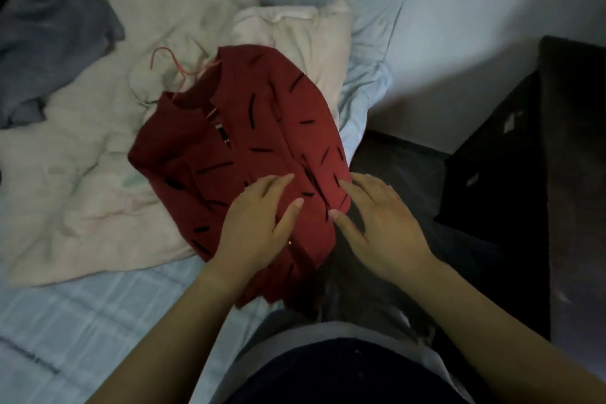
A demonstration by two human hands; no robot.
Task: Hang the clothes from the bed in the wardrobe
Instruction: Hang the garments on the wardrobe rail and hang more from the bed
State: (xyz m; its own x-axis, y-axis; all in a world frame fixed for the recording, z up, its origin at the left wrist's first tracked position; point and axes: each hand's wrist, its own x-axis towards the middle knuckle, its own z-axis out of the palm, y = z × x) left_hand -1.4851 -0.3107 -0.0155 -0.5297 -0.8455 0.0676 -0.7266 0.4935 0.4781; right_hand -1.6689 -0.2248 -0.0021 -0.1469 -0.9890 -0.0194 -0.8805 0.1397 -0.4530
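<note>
A red garment (242, 141) with short black dashes lies crumpled at the bed's right edge, its lower part hanging toward me. A thin red wire hanger (170, 64) pokes out at its neck end, resting on the cream cloth. My left hand (259, 223) lies flat on the garment's lower part, fingers spread. At the garment's right edge, my right hand (377, 223) has its fingers spread and touching the fabric. Neither hand grips anything. No wardrobe is in view.
A cream blanket (85, 174) and a pale pillow (311, 39) lie under and behind the garment. A grey-blue cloth (49, 43) sits bunched at far left. The bed (82, 321) has a light blue checked sheet. Dark furniture (541, 157) stands at right below a white wall.
</note>
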